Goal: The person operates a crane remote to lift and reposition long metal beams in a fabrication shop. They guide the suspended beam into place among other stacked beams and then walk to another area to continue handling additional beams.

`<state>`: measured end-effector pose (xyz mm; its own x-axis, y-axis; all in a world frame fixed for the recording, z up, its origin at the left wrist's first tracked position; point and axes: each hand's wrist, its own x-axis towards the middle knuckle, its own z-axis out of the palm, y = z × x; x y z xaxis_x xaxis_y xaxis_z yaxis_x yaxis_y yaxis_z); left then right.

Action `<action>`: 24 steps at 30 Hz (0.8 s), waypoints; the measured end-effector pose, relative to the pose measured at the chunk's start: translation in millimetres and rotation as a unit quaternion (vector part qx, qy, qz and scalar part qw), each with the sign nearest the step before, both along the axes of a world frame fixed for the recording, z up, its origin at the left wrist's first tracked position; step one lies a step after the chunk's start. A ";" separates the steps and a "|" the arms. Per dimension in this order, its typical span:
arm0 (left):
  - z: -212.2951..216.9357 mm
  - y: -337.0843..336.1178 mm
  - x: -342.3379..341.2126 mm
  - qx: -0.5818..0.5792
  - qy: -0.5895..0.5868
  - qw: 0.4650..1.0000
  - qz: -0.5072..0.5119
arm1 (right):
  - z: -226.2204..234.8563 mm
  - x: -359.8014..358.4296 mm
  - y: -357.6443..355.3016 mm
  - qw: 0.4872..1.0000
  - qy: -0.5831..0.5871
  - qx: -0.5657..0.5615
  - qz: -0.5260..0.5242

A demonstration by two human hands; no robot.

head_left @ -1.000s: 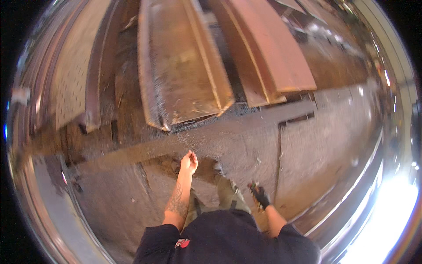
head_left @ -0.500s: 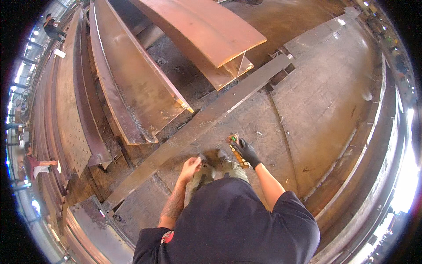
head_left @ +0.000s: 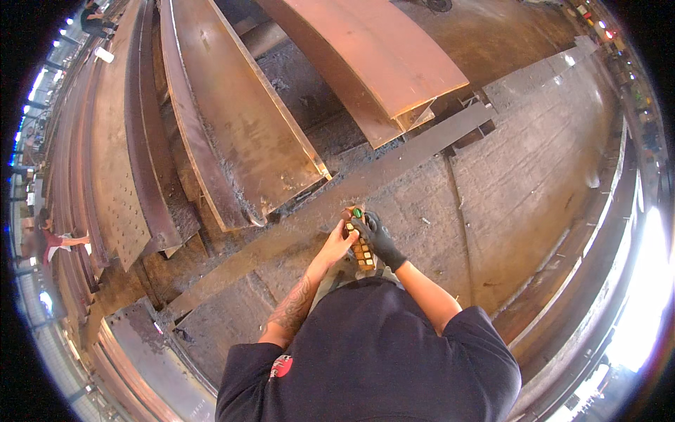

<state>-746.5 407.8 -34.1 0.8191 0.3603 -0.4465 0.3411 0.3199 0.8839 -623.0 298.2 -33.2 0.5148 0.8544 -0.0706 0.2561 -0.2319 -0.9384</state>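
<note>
A yellow-and-black crane remote control [head_left: 363,257] with rows of pale buttons and a green round knob at its top is held in front of my body. My right hand [head_left: 380,238], in a black glove, is closed round its right side, the thumb near the green knob. My bare left hand [head_left: 337,246] grips the left side, with its thumb over the upper buttons. The fingers behind the remote are hidden.
Large rusty steel beams, among them an H-beam [head_left: 246,119] and a reddish one [head_left: 394,63], lie ahead. A flat steel strip [head_left: 394,167] crosses the floor. More beams [head_left: 105,155] line the left, where a person in red [head_left: 60,241] stands. Long steel sections [head_left: 590,260] run along the right.
My left hand has moved right and up from beside the remote and now holds it. My right hand has brought the remote slightly left, and the view has shifted.
</note>
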 end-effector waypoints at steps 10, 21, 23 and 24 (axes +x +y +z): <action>-42.9 38.9 8.9 -0.127 0.060 0.990 -0.006 | -9.0 64.3 11.4 0.949 0.291 0.013 -0.118; -124.2 -89.1 -2.4 -0.295 0.195 0.930 0.094 | 27.9 391.2 111.2 0.799 -0.589 -0.040 0.112; -135.5 -140.4 18.5 -0.370 0.187 0.890 0.191 | 25.8 437.0 143.0 0.790 -0.603 0.015 0.106; -125.4 -151.3 34.9 -0.386 0.196 0.874 0.220 | 26.3 454.9 153.5 0.805 -0.585 0.018 0.094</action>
<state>-711.6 256.5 -159.5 0.4063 0.0681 -0.9112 0.2636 0.9461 0.1883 -168.1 451.6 -7.0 0.0730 0.9154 0.3958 0.9973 -0.0644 -0.0349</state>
